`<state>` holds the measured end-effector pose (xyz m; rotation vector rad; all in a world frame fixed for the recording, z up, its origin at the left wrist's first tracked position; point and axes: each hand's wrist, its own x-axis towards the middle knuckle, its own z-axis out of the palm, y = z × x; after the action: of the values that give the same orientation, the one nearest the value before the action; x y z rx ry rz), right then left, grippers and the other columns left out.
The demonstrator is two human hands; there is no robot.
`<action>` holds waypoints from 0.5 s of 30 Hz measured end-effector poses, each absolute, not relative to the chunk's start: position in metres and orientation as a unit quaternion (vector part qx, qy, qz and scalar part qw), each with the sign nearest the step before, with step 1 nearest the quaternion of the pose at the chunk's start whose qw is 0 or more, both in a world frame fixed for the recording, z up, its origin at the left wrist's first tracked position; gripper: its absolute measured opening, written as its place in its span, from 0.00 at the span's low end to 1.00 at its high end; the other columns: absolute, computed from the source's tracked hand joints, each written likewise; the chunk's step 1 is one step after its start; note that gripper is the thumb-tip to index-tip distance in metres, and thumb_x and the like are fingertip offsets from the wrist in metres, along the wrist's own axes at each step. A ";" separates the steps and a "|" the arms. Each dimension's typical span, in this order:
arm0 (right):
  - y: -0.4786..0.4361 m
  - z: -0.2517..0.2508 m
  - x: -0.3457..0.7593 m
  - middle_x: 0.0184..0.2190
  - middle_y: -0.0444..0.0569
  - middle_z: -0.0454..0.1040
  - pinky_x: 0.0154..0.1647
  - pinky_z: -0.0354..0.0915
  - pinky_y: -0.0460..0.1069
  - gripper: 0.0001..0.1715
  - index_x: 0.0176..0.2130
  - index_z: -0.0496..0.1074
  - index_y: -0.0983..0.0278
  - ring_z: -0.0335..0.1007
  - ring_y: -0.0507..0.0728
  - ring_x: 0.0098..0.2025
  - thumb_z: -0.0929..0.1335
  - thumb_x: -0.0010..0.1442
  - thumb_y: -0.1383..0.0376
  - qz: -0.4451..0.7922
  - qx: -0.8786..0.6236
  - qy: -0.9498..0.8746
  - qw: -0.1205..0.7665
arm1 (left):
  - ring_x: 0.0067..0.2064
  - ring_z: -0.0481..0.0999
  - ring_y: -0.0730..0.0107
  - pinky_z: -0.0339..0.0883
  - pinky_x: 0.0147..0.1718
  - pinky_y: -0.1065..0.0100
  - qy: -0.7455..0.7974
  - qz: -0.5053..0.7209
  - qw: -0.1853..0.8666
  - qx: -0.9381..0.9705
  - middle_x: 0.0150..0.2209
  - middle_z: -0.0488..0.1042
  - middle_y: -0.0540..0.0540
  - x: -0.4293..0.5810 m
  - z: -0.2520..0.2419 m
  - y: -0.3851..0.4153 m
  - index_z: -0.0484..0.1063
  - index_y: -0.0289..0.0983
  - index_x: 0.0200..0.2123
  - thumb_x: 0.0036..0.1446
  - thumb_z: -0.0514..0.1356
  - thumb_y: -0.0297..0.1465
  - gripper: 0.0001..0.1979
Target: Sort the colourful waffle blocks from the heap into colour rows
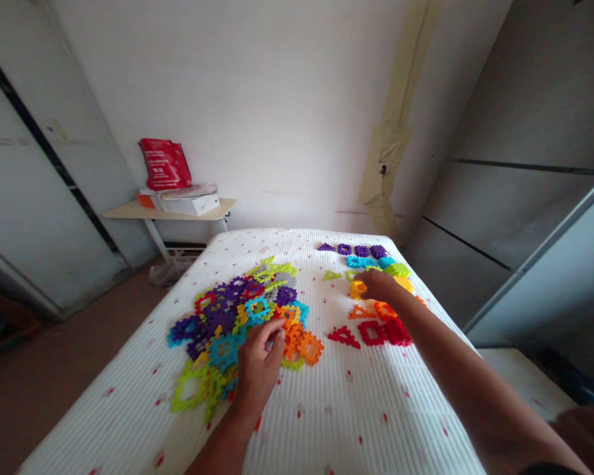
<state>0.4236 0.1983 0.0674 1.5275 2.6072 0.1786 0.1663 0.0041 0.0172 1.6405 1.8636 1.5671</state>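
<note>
My left hand point(260, 356) is over the near right side of a heap of coloured plastic interlocking pieces, its fingers curled beside some orange pieces point(293, 340). Whether anything is between its thumb and fingers is hidden. My right hand point(376, 285) reaches to the sorted rows at the right, fingertips closed at a yellow square piece point(358, 289). The hand covers part of the yellow row and the green row. A green triangle point(332, 275) lies just left of it. Nearer are an orange triangle point(360, 312), a red triangle point(344, 336) and a red square point(371, 332).
Purple pieces point(345, 249) and blue pieces point(360, 262) form rows at the far right of the white quilted bed point(327, 409). The mixed heap has many purple pieces point(220, 316). Behind at left, a small table point(123, 211) holds boxes and a red bag point(164, 163).
</note>
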 end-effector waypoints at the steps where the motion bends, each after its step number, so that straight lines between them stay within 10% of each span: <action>1: 0.197 0.068 0.423 0.45 0.52 0.73 0.39 0.65 0.51 0.27 0.49 0.70 0.59 0.70 0.61 0.43 0.70 0.47 0.66 0.059 0.503 0.861 0.055 | 0.36 0.75 0.66 0.69 0.35 0.67 0.631 0.531 0.099 0.557 0.35 0.77 0.44 0.166 0.017 0.004 0.74 0.38 0.37 0.52 0.55 0.34 0.12; 15: 0.078 0.062 0.366 0.41 0.53 0.72 0.40 0.64 0.51 0.11 0.42 0.69 0.64 0.67 0.57 0.42 0.63 0.59 0.66 0.067 0.286 0.945 -0.145 | 0.43 0.72 0.63 0.61 0.45 0.65 0.777 0.231 -0.007 0.586 0.37 0.76 0.47 0.073 0.052 0.020 0.75 0.42 0.35 0.49 0.57 0.31 0.10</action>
<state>0.3664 0.0782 0.0622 0.9926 3.2785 0.2311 0.0726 0.0200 0.0521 1.8485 2.4522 0.7304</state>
